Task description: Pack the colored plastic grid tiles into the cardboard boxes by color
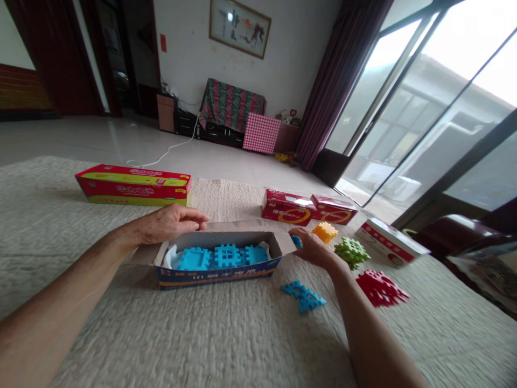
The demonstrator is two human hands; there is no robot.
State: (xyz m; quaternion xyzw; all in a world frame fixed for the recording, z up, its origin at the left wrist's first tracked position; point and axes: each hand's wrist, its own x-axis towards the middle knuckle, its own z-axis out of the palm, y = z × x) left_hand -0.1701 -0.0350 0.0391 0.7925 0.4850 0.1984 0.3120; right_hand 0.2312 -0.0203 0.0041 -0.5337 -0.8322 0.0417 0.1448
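An open cardboard box (218, 274) lies in front of me on a beige quilted cover, with several blue interlocking plastic pieces (226, 255) inside. My left hand (172, 223) rests on the box's far left edge, fingers curled over its flap. My right hand (313, 247) is at the box's right end flap, pinching a small blue piece (297, 241). Loose blue pieces (304, 296) lie on the cover just below that hand.
An orange cube (325, 231), a green cube (352, 251) and red pieces (381, 288) lie to the right. A long red-yellow box (133, 185) sits at back left; two red boxes (309, 208) and a white-red box (391, 242) at back right.
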